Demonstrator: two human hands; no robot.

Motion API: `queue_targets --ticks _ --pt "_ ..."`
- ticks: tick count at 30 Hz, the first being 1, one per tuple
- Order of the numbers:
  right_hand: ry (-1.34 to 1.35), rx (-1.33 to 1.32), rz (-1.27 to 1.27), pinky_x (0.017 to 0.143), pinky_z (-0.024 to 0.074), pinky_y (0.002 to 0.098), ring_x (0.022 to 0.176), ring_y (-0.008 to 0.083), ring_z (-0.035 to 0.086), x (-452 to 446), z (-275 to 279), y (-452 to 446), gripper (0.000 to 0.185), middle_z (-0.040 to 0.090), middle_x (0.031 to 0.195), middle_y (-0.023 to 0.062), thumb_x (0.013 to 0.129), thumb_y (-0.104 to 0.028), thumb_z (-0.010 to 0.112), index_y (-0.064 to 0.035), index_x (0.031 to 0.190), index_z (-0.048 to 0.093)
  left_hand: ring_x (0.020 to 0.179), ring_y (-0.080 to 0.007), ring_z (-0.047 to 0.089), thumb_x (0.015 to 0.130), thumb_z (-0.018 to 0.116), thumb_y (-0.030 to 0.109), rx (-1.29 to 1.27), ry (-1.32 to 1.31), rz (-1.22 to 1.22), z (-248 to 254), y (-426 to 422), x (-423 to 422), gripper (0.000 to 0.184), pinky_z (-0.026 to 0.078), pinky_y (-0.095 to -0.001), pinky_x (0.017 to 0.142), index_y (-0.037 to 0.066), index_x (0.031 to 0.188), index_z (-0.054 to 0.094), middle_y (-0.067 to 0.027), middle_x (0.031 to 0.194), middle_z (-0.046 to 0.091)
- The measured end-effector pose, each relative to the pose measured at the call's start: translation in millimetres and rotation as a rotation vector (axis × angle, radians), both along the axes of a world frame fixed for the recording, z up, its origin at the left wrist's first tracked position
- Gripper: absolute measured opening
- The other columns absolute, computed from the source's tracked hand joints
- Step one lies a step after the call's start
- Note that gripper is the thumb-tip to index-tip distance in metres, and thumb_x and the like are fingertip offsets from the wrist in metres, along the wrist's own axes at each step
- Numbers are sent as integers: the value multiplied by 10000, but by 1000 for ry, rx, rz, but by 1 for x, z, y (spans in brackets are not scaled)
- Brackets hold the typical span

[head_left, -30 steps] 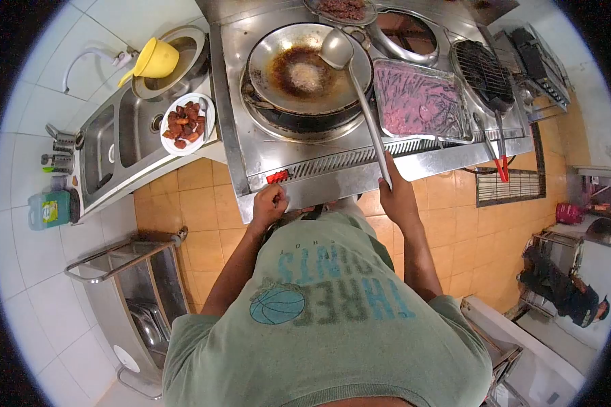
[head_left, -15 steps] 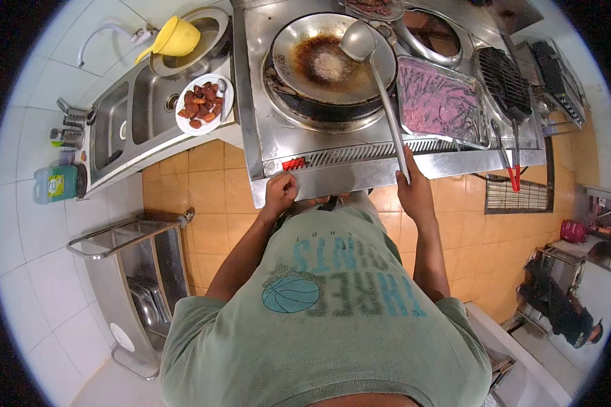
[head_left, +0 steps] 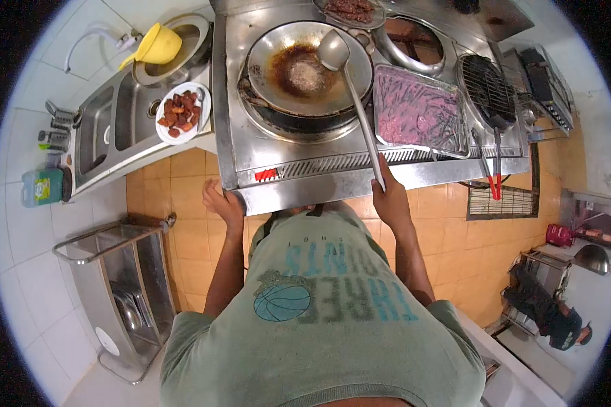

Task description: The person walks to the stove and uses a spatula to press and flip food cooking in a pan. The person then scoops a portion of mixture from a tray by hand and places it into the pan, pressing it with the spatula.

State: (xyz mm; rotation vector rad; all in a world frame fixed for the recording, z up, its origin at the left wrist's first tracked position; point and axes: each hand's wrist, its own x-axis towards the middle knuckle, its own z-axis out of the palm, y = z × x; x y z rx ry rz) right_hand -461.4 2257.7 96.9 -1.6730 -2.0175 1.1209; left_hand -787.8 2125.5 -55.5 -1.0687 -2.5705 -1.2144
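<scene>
My right hand (head_left: 392,201) is wrapped round the lower end of a long metal ladle (head_left: 362,112). The ladle's round bowl rests at the upper right of a wok (head_left: 268,93), which holds brown oily liquid with a pale patch in the middle. The wok sits on a burner of the steel stove (head_left: 292,182). At the stove's front left corner is my left hand (head_left: 224,203), empty, its fingers apart and pointing left. Whether it touches the edge I cannot tell.
Right of the wok lies a tray of pinkish coated strips (head_left: 421,115), then a grill pan (head_left: 487,95) and red-tipped tongs (head_left: 493,178). A plate of browned meat pieces (head_left: 183,112) stands by the sink (head_left: 130,122). A person (head_left: 546,308) is at far right.
My left hand has moved left from the stove's front edge to its corner, and its curled fingers have opened. The right hand still grips the ladle. The whole view has shifted slightly.
</scene>
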Motion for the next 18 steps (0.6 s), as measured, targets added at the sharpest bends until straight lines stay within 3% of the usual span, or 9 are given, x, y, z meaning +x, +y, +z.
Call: queue_targets --ticks 7,10,14,15,18 --pt "-32 48 77 842 449 364 1077 396 508 20 6 19 589 505 1207 236 843 -17 501 -128 1383 293 1084 -376 430 727 539 140 -108 180 64 3 15 0 400 324 -465 915 -30 1083 471 -202 1157 481" --pt "-44 119 127 712 481 439 869 419 590 28 -1 27 626 596 932 281 837 -36 514 -132 1396 249 1043 -382 460 734 558 160 -155 183 98 5 19 2 412 356 -460 886 -38 1085 471 -206 1125 502" --pt "27 234 187 736 476 449 886 437 574 42 -10 29 614 574 1028 280 834 -57 511 -131 1391 263 1036 -372 468 742 562 163 -124 186 95 -1 17 3 408 356 -461 884 -28 1092 473 -200 1106 510" --pt "13 73 132 837 449 366 1083 396 495 41 1 30 575 515 1203 216 838 -17 504 -136 1372 323 1035 -369 470 745 561 164 -125 167 109 3 18 3 408 357 -460 882 -23 1096 473 -196 1106 511" --pt "-57 -87 72 845 449 379 1082 385 505 40 17 34 588 501 1214 225 833 -8 505 -124 1375 312 1032 -349 479 756 558 175 -186 110 129 7 20 5 414 367 -457 870 0 1122 474 -176 1111 515"
